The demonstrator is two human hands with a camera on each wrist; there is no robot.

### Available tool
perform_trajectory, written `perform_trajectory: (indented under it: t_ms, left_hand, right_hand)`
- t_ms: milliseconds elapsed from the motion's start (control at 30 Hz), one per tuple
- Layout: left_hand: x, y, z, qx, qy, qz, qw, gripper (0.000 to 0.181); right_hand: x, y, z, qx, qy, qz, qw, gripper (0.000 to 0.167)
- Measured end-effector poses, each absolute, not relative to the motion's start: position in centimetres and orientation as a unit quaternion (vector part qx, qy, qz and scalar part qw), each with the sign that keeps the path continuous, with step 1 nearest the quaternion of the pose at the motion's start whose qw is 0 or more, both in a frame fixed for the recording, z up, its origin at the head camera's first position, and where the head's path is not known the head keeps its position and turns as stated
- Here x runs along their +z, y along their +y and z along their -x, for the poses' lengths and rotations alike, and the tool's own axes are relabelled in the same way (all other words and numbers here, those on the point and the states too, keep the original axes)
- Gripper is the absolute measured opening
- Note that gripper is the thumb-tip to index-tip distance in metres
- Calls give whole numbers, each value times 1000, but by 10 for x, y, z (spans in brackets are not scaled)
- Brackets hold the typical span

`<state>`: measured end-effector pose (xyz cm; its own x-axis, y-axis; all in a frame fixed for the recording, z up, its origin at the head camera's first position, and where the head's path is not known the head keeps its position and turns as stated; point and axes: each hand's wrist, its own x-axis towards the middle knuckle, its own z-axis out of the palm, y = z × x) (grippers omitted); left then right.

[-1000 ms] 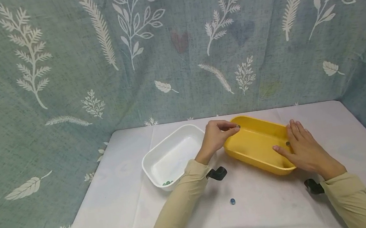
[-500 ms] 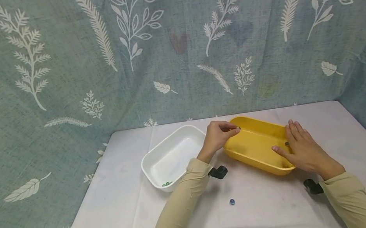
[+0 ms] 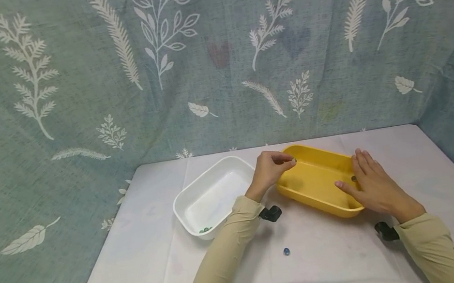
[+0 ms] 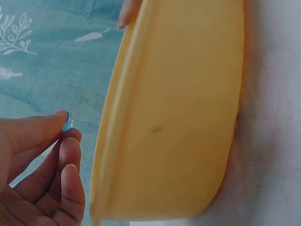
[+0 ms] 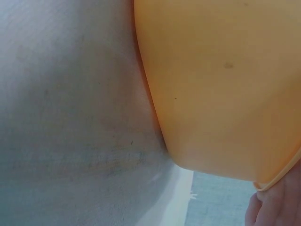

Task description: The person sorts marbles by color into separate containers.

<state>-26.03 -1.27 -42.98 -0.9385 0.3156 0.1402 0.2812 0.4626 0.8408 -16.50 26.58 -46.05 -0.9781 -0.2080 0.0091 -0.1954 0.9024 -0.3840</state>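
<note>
My left hand (image 3: 270, 174) pinches a small blue glass marble (image 4: 69, 122) between thumb and fingertips. It hovers above the left end of a yellow tray (image 3: 317, 184). Fingers extended, my right hand (image 3: 376, 183) rests on the right end of that tray, thumb over its inside. Beside the right thumb, a small dark marble (image 3: 353, 179) lies in the yellow tray. Another blue marble (image 3: 286, 251) is on the table in front. The wrist views mostly show the tray's outer wall.
To the left stands a white tray (image 3: 181, 217) with several green marbles (image 3: 205, 230) in its near corner; the left forearm passes in front of its right side. White cloth covers the table (image 3: 337, 262). A leaf-patterned curtain (image 3: 198, 67) hangs behind.
The left hand and its marble have dipped very slightly over the yellow tray. The right hand keeps its place on the tray. The head view has shifted a little.
</note>
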Motion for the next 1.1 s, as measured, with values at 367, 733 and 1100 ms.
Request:
perform_trajectory:
  t_ms: [367, 733, 1100]
  left_hand:
    - [-434, -18, 262, 476, 862, -176, -4, 19]
    - [-426, -22, 259, 491, 852, -179, -6, 19]
    - [-416, -36, 248, 513, 841, -172, -15, 23]
  right_hand:
    - [-462, 264, 165, -194, 975, 104, 17, 106]
    - [-461, 265, 166, -189, 976, 103, 15, 106]
    - [-459, 264, 165, -190, 976, 105, 22, 106]
